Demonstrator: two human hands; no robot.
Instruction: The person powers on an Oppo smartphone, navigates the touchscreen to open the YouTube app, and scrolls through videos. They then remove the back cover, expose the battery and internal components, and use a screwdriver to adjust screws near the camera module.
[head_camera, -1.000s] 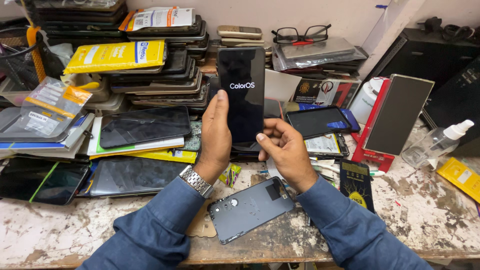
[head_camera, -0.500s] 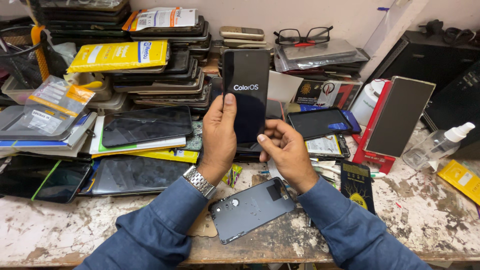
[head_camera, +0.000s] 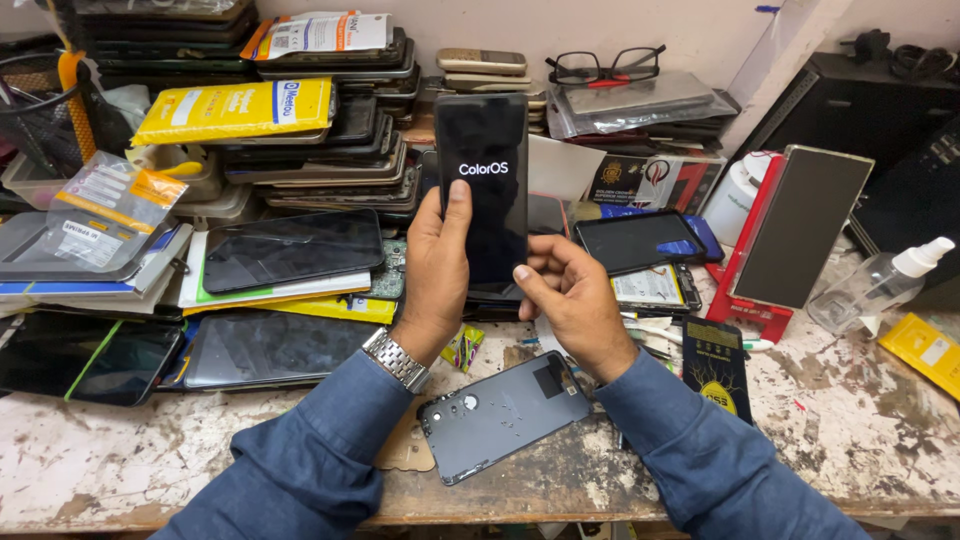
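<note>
Phone (head_camera: 482, 190) upright in left hand (head_camera: 435, 270), right hand (head_camera: 570, 300) prob. touching btm edge.

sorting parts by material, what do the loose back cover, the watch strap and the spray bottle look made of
Back cover: probably matte grey plastic, dull with no glare. Watch strap: shiny silver metal links, likely steel. Spray bottle: clear plastic by its see-through body, white nozzle.
</note>
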